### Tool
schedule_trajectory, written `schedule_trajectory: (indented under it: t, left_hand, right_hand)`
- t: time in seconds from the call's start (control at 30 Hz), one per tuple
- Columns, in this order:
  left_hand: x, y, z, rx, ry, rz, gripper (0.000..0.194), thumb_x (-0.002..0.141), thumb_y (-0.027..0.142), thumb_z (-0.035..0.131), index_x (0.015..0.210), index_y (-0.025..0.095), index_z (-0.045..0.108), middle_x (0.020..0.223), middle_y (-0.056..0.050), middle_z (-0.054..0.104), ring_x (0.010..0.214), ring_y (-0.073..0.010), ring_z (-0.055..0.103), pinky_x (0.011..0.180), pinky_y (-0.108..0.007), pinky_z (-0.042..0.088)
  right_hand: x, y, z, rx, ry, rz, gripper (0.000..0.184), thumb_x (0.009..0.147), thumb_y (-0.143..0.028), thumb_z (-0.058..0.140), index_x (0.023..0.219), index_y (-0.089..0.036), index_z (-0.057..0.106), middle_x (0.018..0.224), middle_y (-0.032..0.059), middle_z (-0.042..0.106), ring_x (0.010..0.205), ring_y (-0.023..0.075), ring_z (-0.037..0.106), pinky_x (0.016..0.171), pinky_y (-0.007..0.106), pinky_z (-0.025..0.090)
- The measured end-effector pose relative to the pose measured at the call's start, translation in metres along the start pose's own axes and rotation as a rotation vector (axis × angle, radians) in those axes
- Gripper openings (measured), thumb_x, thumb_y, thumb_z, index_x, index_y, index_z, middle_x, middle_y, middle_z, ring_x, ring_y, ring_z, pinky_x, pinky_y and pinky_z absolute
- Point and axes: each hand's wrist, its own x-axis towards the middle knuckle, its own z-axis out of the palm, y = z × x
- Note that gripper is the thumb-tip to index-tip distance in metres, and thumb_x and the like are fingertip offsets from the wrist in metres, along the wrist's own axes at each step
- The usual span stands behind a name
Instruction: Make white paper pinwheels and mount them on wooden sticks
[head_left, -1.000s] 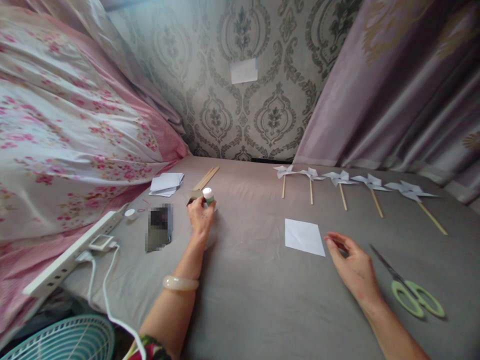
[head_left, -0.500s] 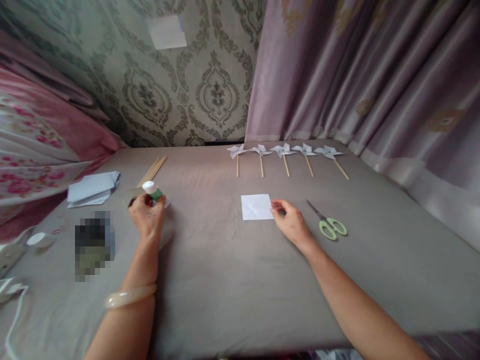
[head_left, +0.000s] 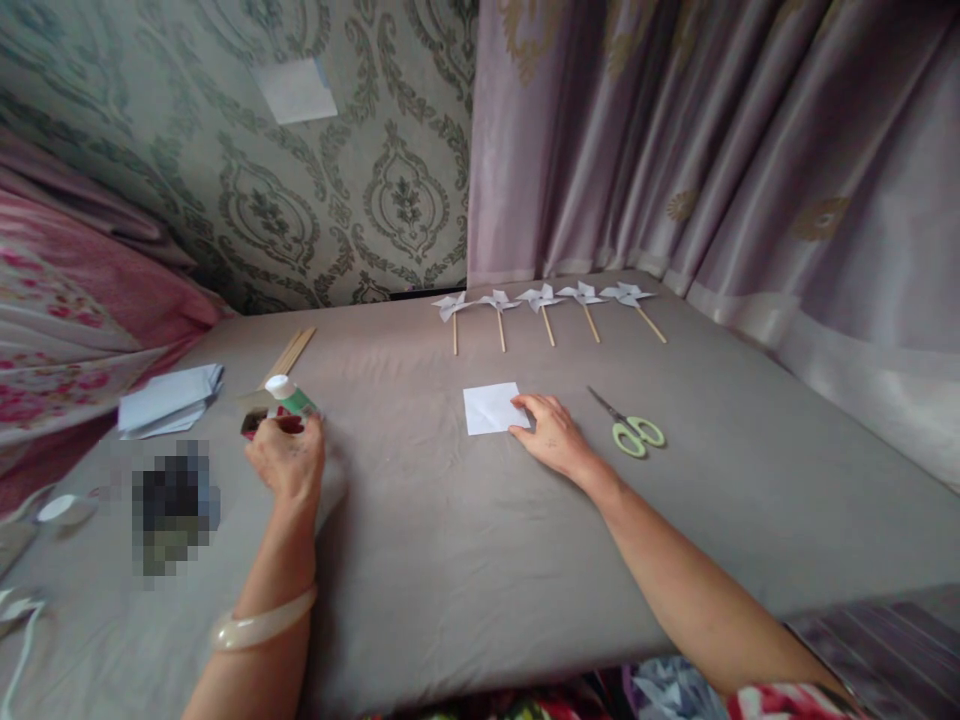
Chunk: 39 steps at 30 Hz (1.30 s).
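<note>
My left hand point(head_left: 285, 458) is closed around a small red box point(head_left: 253, 420) with dark contents, its thumb on the right side and fingers on the left. A green glue stick point(head_left: 292, 397) with a white cap leans out there; the fingers hide its lower end. My right hand point(head_left: 551, 432) rests at the right edge of a square white sheet of paper point(head_left: 489, 408), thumb and fingertips apart on it. Green-handled scissors point(head_left: 634, 432) lie to the right of that hand, slightly opened.
Several white paper pinwheels point(head_left: 541, 298) on sticks lie in a row at the back. Loose wooden sticks point(head_left: 291, 355) and a stack of white paper point(head_left: 169, 400) are at the left. A blurred-out item point(head_left: 176, 510), a white round object point(head_left: 66, 510) and a cable point(head_left: 26, 650) lie nearer.
My view has shifted, moving the scene leftward. The right hand has slid farther onto the paper, its thumb and fingers now spread. The left hand has stayed by the glue stick, slightly nearer me.
</note>
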Motion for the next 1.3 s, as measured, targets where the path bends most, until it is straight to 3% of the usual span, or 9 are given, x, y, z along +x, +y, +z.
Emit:
schedule_trajectory:
  t: [0.1,0.3,0.37,0.5,0.67,0.83,0.97,1.1,1.3]
  left_hand:
    - [-0.016,0.027,-0.002,-0.013,-0.1,0.023,0.02,0.077,0.038,0.056,0.069,0.019,0.057,0.065,-0.005,0.057,0.071,-0.0235,0.057,0.076,-0.041,0.044]
    - [-0.051,0.073,0.018,-0.23,-0.66,0.476,0.012,0.079,0.028,0.056,0.079,0.02,0.065,0.08,-0.005,0.067,0.074,-0.0181,0.061,0.069,-0.03,0.048]
    - [-0.063,0.085,0.027,-0.274,-0.764,0.626,0.015,0.082,0.026,0.054,0.086,0.021,0.067,0.094,-0.006,0.069,0.086,-0.0186,0.063,0.076,-0.03,0.049]
    - [-0.079,0.101,0.044,-0.271,-0.796,0.802,0.017,0.083,0.021,0.054,0.094,0.019,0.067,0.106,-0.008,0.068,0.099,-0.0212,0.06,0.091,-0.035,0.046]
    - [-0.088,0.111,0.056,-0.184,-0.754,0.864,0.016,0.084,0.021,0.054,0.091,0.018,0.068,0.099,-0.009,0.067,0.095,-0.0223,0.059,0.087,-0.036,0.048]
    - [-0.091,0.117,0.057,-0.183,-0.749,0.854,0.015,0.083,0.019,0.053,0.083,0.018,0.068,0.09,-0.009,0.066,0.089,-0.0206,0.06,0.084,-0.032,0.048]
    - [-0.09,0.119,0.059,-0.221,-0.734,0.741,0.016,0.082,0.015,0.051,0.08,0.017,0.067,0.084,-0.008,0.065,0.082,-0.0186,0.061,0.079,-0.03,0.049]
    - [-0.088,0.116,0.06,-0.289,-0.739,0.612,0.017,0.08,0.016,0.051,0.08,0.017,0.068,0.086,-0.008,0.065,0.08,-0.0171,0.062,0.075,-0.028,0.05]
    - [-0.086,0.108,0.058,-0.391,-0.807,0.599,0.016,0.08,0.017,0.054,0.087,0.018,0.069,0.095,-0.008,0.065,0.088,-0.0177,0.061,0.081,-0.029,0.05]
  right_hand:
    - [0.0,-0.001,-0.003,-0.038,-0.026,-0.017,0.029,0.078,-0.021,0.065,0.107,-0.021,0.061,0.109,0.0074,0.066,0.105,0.0235,0.054,0.089,0.038,0.042]
    - [0.002,0.0,-0.012,-0.112,-0.141,-0.148,0.021,0.084,-0.024,0.063,0.104,-0.019,0.063,0.11,0.0066,0.067,0.104,0.0225,0.053,0.087,0.036,0.038]
    - [0.002,0.001,-0.014,-0.148,-0.157,-0.195,0.017,0.086,-0.024,0.061,0.101,-0.019,0.064,0.109,0.0064,0.067,0.102,0.0221,0.054,0.086,0.035,0.037]
    - [0.001,0.0,-0.015,-0.196,-0.151,-0.253,0.013,0.088,-0.023,0.057,0.098,-0.019,0.065,0.108,0.0067,0.067,0.101,0.0212,0.054,0.087,0.035,0.037]
    - [0.001,0.002,-0.017,-0.2,-0.133,-0.259,0.018,0.09,-0.016,0.05,0.098,-0.021,0.066,0.107,0.0065,0.068,0.099,0.0209,0.055,0.087,0.036,0.037]
    - [0.001,0.002,-0.017,-0.216,-0.082,-0.221,0.025,0.089,-0.01,0.046,0.097,-0.021,0.067,0.109,0.0071,0.068,0.101,0.0223,0.055,0.088,0.037,0.038]
    - [-0.003,-0.014,-0.011,-0.135,-0.086,-0.229,0.017,0.087,-0.015,0.055,0.098,-0.02,0.066,0.11,0.0067,0.067,0.102,0.0222,0.055,0.087,0.037,0.04]
    - [-0.006,-0.028,-0.005,-0.123,-0.134,-0.22,0.011,0.086,-0.02,0.059,0.095,-0.021,0.066,0.103,0.0071,0.067,0.099,0.0215,0.056,0.083,0.035,0.043]
    - [-0.004,-0.027,-0.004,-0.217,-0.15,-0.279,0.014,0.09,-0.017,0.052,0.091,-0.02,0.066,0.1,0.0075,0.067,0.097,0.022,0.056,0.085,0.036,0.042]
